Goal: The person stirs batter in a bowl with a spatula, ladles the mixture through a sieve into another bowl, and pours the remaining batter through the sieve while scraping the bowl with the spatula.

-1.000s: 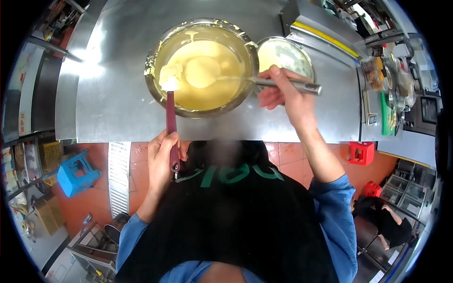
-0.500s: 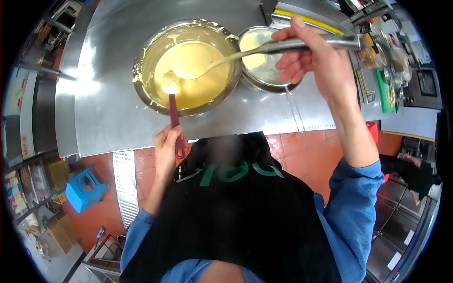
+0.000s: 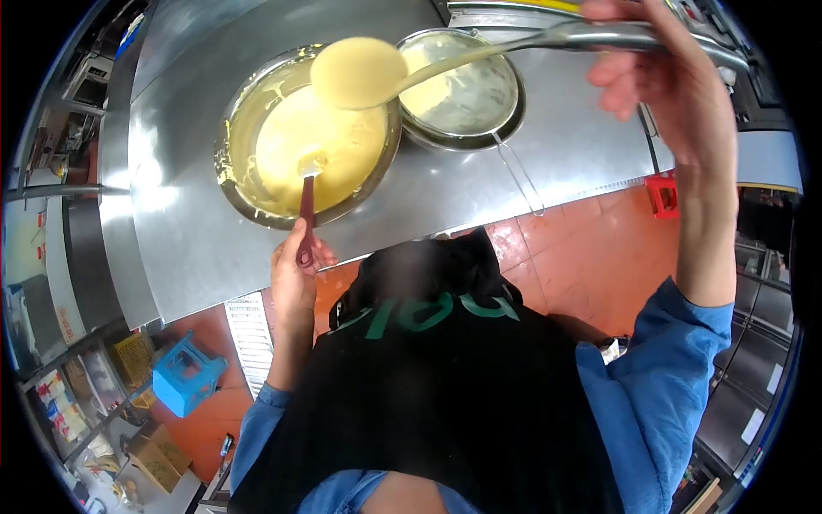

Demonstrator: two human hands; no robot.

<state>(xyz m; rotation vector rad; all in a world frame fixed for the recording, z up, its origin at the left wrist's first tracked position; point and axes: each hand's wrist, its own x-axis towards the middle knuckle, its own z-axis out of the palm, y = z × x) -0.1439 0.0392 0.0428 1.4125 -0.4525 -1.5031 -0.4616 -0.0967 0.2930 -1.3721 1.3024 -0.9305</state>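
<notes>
As I look down through the head camera from far away, the closest thing is a black apron (image 3: 411,385) with green letters, and blue sleeves (image 3: 659,360) come out on both sides of it. The left hand (image 3: 293,272) holds the dark red handle of a spatula (image 3: 307,204), with its fingers curled around it. That handle leans over the near rim of a big metal bowl (image 3: 243,137), and the spatula's tip sits in the yellow mix (image 3: 278,146). The right hand (image 3: 672,90) is up high and a bit blurry. It holds a long metal ladle (image 3: 591,36) by the handle, and the handle's end pokes out past the hand. Some of its fingers are spread, so I cannot tell how hard it squeezes. The ladle's round cup looks yellow all over and shows above the far right part of the big bowl. Yellow smears stick to that bowl's wall and rim. Just to the right, a strainer (image 3: 481,92) sits on a smaller metal bowl (image 3: 509,130). Its wire handle points toward the apron side. Both bowls stand on a shiny metal table (image 3: 214,51). Farther down is the orange floor (image 3: 582,240), with a blue stool (image 3: 184,385) on the left and a red stool (image 3: 662,197) on the right.
</notes>
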